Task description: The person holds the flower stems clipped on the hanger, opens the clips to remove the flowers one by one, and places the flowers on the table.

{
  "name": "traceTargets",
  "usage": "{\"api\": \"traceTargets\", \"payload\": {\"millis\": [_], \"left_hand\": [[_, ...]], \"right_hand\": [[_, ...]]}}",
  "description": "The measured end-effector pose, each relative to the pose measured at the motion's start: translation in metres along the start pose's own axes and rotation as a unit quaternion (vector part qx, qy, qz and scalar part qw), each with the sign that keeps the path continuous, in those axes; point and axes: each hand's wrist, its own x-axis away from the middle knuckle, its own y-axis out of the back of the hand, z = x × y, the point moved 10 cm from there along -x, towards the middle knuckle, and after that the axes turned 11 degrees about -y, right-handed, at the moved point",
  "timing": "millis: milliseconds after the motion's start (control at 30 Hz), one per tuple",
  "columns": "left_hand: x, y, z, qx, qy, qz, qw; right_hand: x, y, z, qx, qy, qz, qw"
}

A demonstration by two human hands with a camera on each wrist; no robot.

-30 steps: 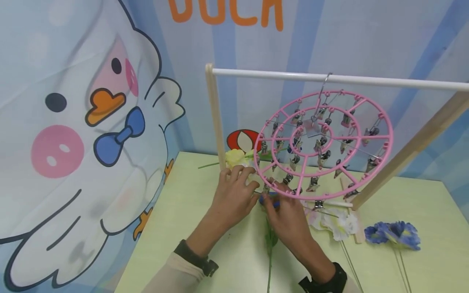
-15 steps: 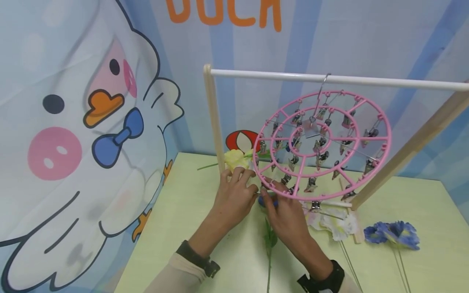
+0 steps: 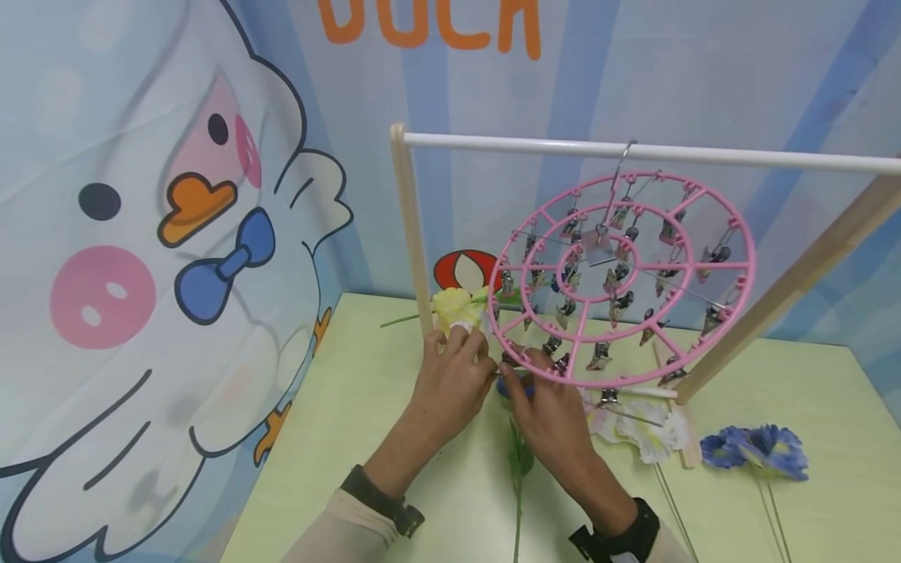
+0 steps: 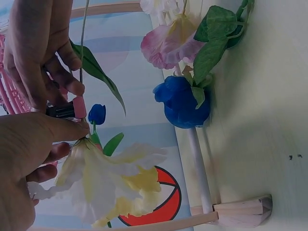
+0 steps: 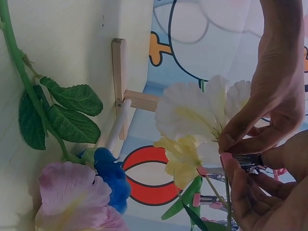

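Observation:
A white artificial flower [image 4: 91,180] lies sideways in the air, its thin stem running across both hands. My left hand [image 3: 454,379] pinches that stem just beneath the bloom. My right hand [image 3: 552,407] grips a metal clip with pink tips [image 5: 246,161], and the tips sit at the stem, close to the left fingertips. The clip is beneath the near left rim of the pink round hanger [image 3: 580,344], and the hands largely cover it in the head view. A yellow flower [image 3: 456,303] hangs behind the left hand, with a clip at its stem in the right wrist view.
The hanger hooks onto a white rail [image 3: 521,144] between wooden posts [image 3: 415,234]. Several clips dangle from it. On the table [image 3: 338,438] lie a blue rose [image 4: 185,103], a pink-white flower [image 3: 647,430] and blue-violet flowers [image 3: 756,452].
Both hands stay almost in place, with only small finger shifts at the clip. More white petal shows above the left fingers now. The hanger sways very slightly.

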Motion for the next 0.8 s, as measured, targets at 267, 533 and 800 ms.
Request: {"api": "traceTargets", "payload": {"millis": [267, 533, 800], "left_hand": [[0.003, 0.001, -0.001, -0.004, -0.011, 0.0, 0.9999], [0.003, -0.001, -0.003, 0.0, -0.016, 0.004, 0.9999], [0.002, -0.004, -0.005, -0.014, -0.021, 0.013, 0.9996]], "right_hand": [[-0.001, -0.003, 0.002, -0.02, 0.027, -0.002, 0.999], [-0.003, -0.008, -0.003, -0.058, 0.013, 0.032, 0.998], [-0.004, -0.01, -0.008, -0.068, 0.008, 0.035, 0.997]]}}
